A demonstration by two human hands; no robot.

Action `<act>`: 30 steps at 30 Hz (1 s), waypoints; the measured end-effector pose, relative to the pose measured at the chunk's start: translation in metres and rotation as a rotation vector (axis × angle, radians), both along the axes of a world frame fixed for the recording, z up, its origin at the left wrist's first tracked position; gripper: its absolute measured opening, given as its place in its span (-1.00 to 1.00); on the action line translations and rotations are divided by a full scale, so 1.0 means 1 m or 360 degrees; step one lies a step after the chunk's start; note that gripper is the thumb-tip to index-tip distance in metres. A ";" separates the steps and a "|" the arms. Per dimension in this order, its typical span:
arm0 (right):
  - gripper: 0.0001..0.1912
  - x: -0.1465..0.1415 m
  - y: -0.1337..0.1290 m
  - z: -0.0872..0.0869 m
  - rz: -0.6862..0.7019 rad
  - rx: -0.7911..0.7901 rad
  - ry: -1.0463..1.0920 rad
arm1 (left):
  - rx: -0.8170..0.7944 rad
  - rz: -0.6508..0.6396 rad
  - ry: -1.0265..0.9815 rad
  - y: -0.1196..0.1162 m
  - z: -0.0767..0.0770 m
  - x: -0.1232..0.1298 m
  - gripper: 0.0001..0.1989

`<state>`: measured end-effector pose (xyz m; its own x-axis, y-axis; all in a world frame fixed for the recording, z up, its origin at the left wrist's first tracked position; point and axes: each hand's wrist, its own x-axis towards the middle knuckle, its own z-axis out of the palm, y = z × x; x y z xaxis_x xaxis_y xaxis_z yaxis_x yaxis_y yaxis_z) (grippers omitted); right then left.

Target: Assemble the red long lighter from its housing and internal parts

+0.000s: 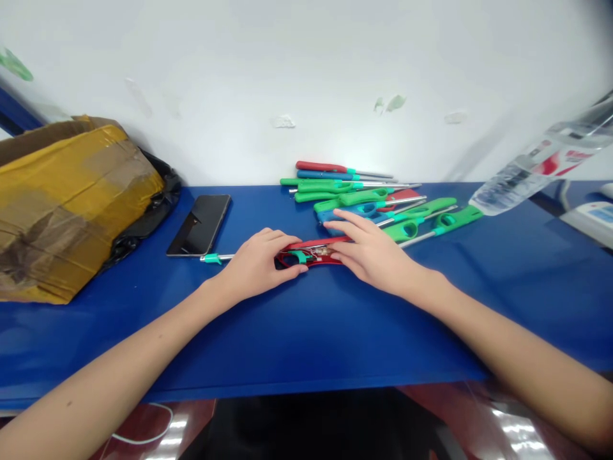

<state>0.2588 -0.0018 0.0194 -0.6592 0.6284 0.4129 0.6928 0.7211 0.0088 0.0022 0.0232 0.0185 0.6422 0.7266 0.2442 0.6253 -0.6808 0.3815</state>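
A red long-necked gas lighter lies lengthwise between both hands, low over the blue table or on it. Its casing is split open along the side, showing a teal trigger, thin wires and small metal parts. My left hand is closed around the trigger end, thumb in front and fingers behind; the silver nozzle sticks out to the left past it. At the handle end, my right hand pinches the lighter with thumb and index finger, while its other fingers stretch out above. The contact under the right fingertips is partly hidden.
Behind my hands, several green, blue and red lighters lie in a loose pile by the wall. A black phone and a taped package are at left. A tilted water bottle and a white device stand at right.
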 end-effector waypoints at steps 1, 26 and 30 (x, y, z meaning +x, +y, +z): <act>-0.73 0.001 0.000 0.001 0.0008 0.0008 -0.0020 | 0.0008 -0.0002 0.0011 0.000 0.000 0.000 -0.54; -0.73 0.003 -0.003 0.003 0.0064 0.0347 -0.0277 | 0.0135 -0.0052 0.0087 -0.002 -0.003 0.000 -0.51; -0.74 0.004 -0.002 0.003 0.0079 0.0366 -0.0194 | 0.0132 -0.0056 0.0078 -0.002 -0.003 -0.001 -0.51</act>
<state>0.2630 -0.0042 0.0220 -0.7404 0.4931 0.4568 0.6406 0.7235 0.2572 0.0011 0.0210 0.0153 0.6796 0.6819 0.2705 0.6168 -0.7307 0.2925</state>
